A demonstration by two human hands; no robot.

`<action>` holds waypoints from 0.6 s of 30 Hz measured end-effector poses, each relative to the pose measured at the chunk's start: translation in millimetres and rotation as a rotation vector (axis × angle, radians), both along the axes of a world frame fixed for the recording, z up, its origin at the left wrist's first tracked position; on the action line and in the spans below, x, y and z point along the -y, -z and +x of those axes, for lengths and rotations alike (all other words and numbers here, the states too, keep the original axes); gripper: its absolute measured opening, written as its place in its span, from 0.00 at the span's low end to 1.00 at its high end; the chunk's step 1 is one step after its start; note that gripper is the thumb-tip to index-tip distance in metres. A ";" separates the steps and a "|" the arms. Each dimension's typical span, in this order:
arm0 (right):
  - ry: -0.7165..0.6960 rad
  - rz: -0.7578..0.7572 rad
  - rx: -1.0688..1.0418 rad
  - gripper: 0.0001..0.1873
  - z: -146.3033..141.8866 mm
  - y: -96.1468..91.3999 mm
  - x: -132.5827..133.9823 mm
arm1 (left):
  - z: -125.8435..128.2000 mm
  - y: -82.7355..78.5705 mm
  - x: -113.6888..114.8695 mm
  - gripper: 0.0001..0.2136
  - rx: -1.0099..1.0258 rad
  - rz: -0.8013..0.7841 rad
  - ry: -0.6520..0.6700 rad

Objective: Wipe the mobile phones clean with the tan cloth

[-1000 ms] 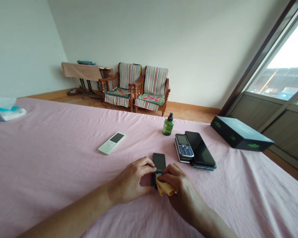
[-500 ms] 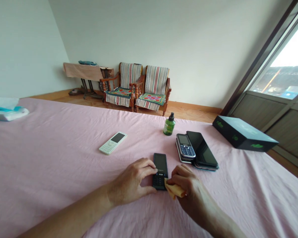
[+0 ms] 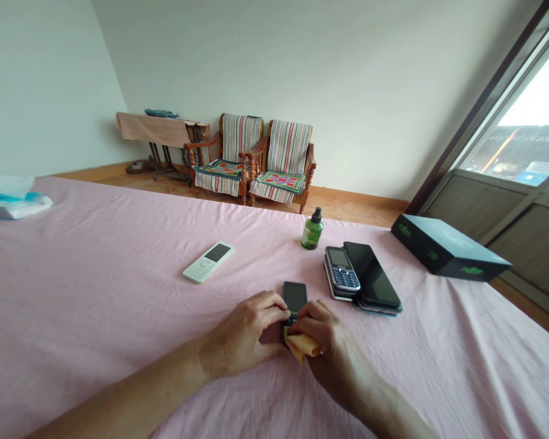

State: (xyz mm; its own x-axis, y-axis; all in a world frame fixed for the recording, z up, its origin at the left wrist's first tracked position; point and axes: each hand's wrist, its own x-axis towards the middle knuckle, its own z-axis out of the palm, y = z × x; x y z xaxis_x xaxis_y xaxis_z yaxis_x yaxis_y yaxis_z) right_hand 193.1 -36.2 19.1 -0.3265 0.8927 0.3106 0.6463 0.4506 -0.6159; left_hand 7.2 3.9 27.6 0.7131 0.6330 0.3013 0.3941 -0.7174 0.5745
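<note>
A black keypad phone (image 3: 295,295) lies face up on the pink cloth, its lower keys mostly covered by my hands. My left hand (image 3: 244,332) steadies it from the left, fingertips on its side edge and thumb near its bottom corner. In my closed right hand (image 3: 332,341) is a folded yellow wiping cloth (image 3: 304,345), pressed on the phone's keypad. To the right, a dark blue keypad phone (image 3: 343,269) rests on a stack beside a large black smartphone (image 3: 373,274), which also lies on other flat devices.
A white keypad phone (image 3: 208,262) lies to the left. Behind the phones stands a green spray bottle (image 3: 312,230). A black box (image 3: 448,247) sits at the right edge, and a tissue pack (image 3: 16,204) at far left. Two wooden chairs (image 3: 281,158) stand by the wall.
My right hand has slid left with the yellow cloth, from the phone's right edge across its keypad. My left hand and the phone stay nearly in place.
</note>
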 end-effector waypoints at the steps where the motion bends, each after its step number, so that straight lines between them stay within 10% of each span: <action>1: -0.003 0.000 -0.010 0.15 -1.6 1.7 -0.4 | 0.0 0.2 0.0 0.12 0.004 -0.003 0.003; 18: 0.026 -0.059 -0.021 0.17 20.2 -3.3 4.9 | -2.3 3.5 -1.0 0.18 0.018 -0.008 -0.003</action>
